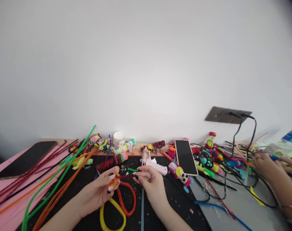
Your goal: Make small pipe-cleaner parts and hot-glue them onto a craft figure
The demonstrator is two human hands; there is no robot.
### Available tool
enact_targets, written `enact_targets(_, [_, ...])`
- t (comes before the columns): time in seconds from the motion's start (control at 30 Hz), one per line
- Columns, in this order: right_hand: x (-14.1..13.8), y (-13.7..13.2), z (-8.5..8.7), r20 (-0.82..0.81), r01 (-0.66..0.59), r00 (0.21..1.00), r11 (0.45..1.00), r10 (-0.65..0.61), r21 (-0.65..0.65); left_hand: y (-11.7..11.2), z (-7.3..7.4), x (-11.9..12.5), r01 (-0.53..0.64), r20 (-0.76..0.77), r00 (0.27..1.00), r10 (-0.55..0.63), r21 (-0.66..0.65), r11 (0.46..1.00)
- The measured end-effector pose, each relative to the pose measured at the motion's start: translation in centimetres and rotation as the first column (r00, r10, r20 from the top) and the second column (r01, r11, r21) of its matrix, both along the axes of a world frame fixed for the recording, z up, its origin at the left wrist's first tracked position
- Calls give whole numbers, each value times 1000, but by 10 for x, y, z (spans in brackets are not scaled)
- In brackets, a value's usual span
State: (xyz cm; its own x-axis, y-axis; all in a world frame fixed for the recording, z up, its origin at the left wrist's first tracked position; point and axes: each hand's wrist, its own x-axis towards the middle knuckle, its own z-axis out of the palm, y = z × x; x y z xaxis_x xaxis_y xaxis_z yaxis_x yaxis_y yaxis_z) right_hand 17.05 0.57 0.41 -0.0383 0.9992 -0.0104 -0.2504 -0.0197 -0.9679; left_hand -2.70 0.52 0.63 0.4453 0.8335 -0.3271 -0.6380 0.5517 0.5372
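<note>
My left hand (104, 185) is closed around a small orange fuzzy piece (114, 180), apparently coiled pipe cleaner. From it a short dark red pipe cleaner (125, 176) runs across to my right hand (149, 181), whose thumb and fingers pinch its other end. A short green pipe cleaner (132, 169) shows just beyond the right fingertips. Below the hands lie scissors with a red handle loop (134, 205) and a yellow handle loop (124, 219); their blades are hidden. Behind my right hand rests a pale hot glue gun (157, 167).
Long pipe cleaners (71, 166) spread over pink paper on the left, near a dark phone (25, 159). A paper cup (118, 140) stands by the wall. Another phone (186, 157) leans among pipe-cleaner figures. At right, a co-worker's hands (266, 166) work near black cables (254, 138).
</note>
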Motion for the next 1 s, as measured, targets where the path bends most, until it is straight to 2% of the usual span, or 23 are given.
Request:
enact_targets(0.1, [0,-1,0,24,-9,1000,999,10,-38,0,-1,0,48,2,999,-48,25,999])
enact_targets(0.27, [0,0,0,62,-15,998,1000,17,-25,-2,-1,-2,165,16,986,-168,119,979])
enact_targets(0.4, [2,0,0,127,-7,992,1000,5,14,-3,2,1,315,20,944,-328,228,921])
enact_targets(0.5, [3,-2,-2,189,-8,982,997,-7,77,-3,3,3,397,-14,913,-407,255,882])
enact_targets(0.7, [5,-3,-3,255,-7,967,991,-28,135,-4,2,5,414,-87,910,-405,246,877])
enact_targets(1.0, [8,-3,-4,391,6,916,976,-94,219,-4,2,3,425,-83,904,-419,258,868])
